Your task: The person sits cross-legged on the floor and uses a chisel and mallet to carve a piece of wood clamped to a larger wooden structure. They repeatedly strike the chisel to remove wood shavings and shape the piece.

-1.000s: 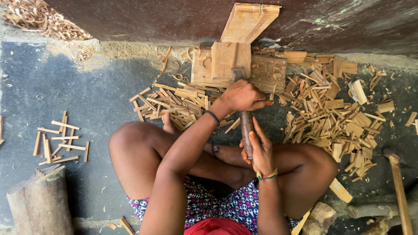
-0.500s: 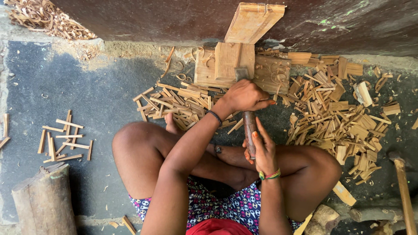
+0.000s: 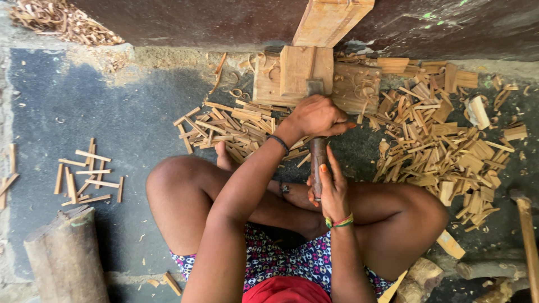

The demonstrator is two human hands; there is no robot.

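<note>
Head view, looking straight down: a person is seen seated cross-legged on a dark floor point(image 3: 123, 118), both hands out in front of the knees. The left hand point(image 3: 315, 116) is closed over the top of a dark tool point(image 3: 318, 163), fingers curled around its upper end, at about twelve o'clock from the lap. The right hand point(image 3: 332, 189) is wrapped around the lower part of the same tool, just below the left, thumb laid along the shaft — the grip is closed on it. The tool stands nearly upright between the two hands, its top end hidden under the left hand; what its tip touches cannot be told.

Directly beyond the hands, at twelve o'clock, a pale wooden block point(image 3: 306, 70) is set on a flat wooden board point(image 3: 353, 90), curled shavings lying on it. A slanted plank point(image 3: 331, 19) leans above, against a dark wall point(image 3: 196, 22). A heap of split wood sticks point(image 3: 443, 146) is spread at two o'clock, and a smaller heap point(image 3: 224, 126) at ten o'clock touches the bare foot. Well apart, at nine o'clock, a few loose sticks point(image 3: 84, 177) are scattered. A log point(image 3: 70, 255) stands at eight o'clock, and a wooden handle point(image 3: 526, 235) lies at the four o'clock edge.
</note>
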